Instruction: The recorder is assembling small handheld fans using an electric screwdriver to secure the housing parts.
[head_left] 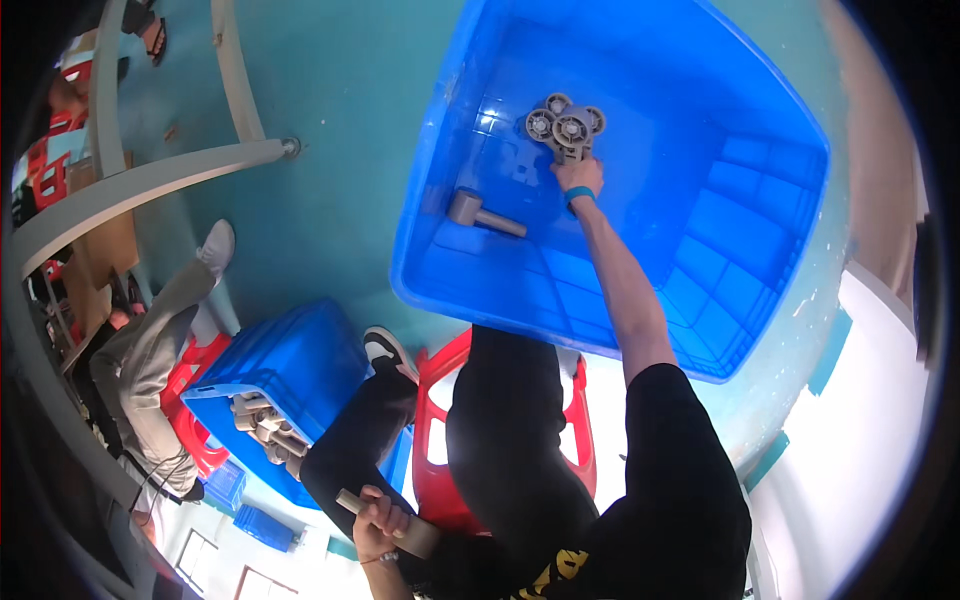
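Observation:
My right hand (580, 177) reaches down into a large blue plastic bin (640, 250). Its fingers are closed round the near end of a beige-grey plastic part with several spoked wheels (571, 129). Nearer to me in the same bin lies a mallet-shaped beige-grey part (488, 215), touched by neither hand. Down by my lap, my left hand (375, 520) grips a beige-grey plastic part (418, 538) with a narrow end and a wider block end. My fingers hide its middle, so its full shape cannot be made out.
To the left, a tilted blue crate (290, 350) holds several beige-grey parts (268, 430). A red stool (430, 470) is under me. A pale metal frame (150, 185) stands at far left. Beside the crate another person's leg (165, 350) shows, and a white wall is at right.

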